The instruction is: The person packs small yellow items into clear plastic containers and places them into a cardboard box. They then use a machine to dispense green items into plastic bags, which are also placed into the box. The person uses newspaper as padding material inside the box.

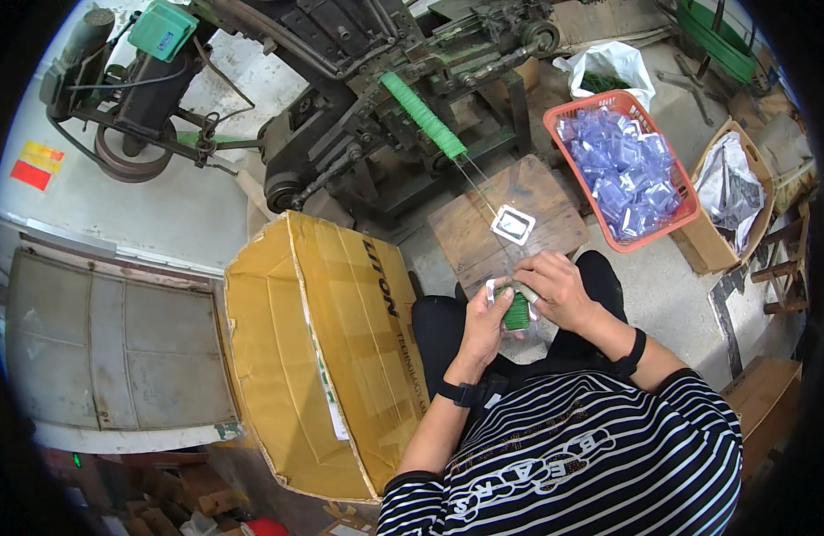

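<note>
- Left hand (485, 323) and right hand (559, 290) meet over the lap, both on a small green spool (517, 312).
- Left grip: fingers closed on the spool's left side, with a bit of clear plastic at the fingertips.
- Right grip: fingers curled over the spool's top and right side (exact finger contact is hidden).
- Spool sits between the two hands, just below the wooden desk (510, 219).
- White square piece (513, 224) lies on the desk, near the hands.
- Thin wire runs from it up to a long green coil (422, 114) on the machine (358, 80).
- Orange basket (689, 205) of clear packets at right; open carton (313, 348) at left.
</note>
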Motion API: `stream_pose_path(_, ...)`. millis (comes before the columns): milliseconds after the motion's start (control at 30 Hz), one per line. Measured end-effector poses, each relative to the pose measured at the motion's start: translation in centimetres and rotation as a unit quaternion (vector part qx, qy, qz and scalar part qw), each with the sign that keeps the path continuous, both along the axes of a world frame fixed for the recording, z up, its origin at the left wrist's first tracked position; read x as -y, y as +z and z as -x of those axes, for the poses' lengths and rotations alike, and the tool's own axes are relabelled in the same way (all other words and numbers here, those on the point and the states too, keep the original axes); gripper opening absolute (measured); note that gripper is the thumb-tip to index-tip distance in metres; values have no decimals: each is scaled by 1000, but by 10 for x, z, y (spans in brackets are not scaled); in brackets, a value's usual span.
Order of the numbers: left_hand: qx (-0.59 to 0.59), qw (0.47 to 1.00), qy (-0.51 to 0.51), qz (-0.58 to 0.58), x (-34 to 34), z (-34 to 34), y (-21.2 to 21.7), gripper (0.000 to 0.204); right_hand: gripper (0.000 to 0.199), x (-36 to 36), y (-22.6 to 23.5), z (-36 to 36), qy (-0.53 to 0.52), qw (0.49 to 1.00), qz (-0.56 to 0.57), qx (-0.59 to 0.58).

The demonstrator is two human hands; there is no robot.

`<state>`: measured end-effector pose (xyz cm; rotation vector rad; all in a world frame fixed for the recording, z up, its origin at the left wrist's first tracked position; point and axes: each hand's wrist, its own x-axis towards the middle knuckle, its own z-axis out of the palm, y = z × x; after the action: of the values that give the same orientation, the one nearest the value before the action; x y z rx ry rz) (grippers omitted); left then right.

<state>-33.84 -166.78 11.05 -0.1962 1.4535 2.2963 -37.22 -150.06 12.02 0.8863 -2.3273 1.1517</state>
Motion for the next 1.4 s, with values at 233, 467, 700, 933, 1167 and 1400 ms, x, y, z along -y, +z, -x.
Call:
stream_pose_path(233,1,996,67,-54,1,1,12,36,33,0,16,-4,67,995,-19,77)
stream_pose_path(467,-12,994,105,-11,8,5,2,27,54,9,21,-3,77,985,-145,60)
stream_pose_path(700,0,989,149,22,15,4,-2,26,63,18,22,-7,80,965,-235,79)
stream_pose_path(933,-40,987,148,36,71,4,48,35,48,15,33,-1,39,997,9,70)
stream_pose_path(1167,-31,972,204,112,172,-20,110,33,33,10,4,-10,84,974,-83,192)
stream_pose_path(1400,-3,925,287,250,276,-74,120,26,26,1,-33,-14,136,912,-298,247)
